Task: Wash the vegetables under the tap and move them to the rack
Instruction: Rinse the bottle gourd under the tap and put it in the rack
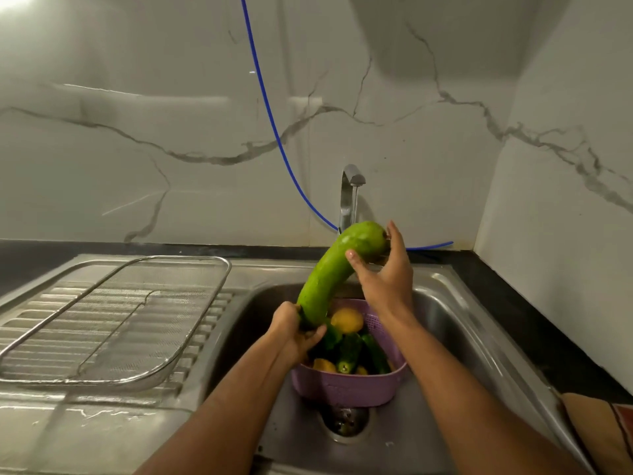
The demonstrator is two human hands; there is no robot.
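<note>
While the left hand [295,332] curled its fingers around the narrow lower end of the bottle gourd [337,265], the right hand [383,269] cupped the thick upper end, thumb pressed on the near side and fingers wrapped behind it. Held so, the gourd slanted up from just above the purple colander [346,385] to right beneath the tap [351,190], whose thin stream of water fell onto the top of the gourd. Below the hands, the colander sat in the sink [445,323] over the drain, holding a yellow lemon [346,319], dark green vegetables [363,351] and other yellow pieces. To the left, the wire rack [113,320] lay on the ribbed draining board with nothing visible in it. By that showing the task looked barely begun: the gourd was under the rinse, and the colander's load seemed yet unwashed.
</note>
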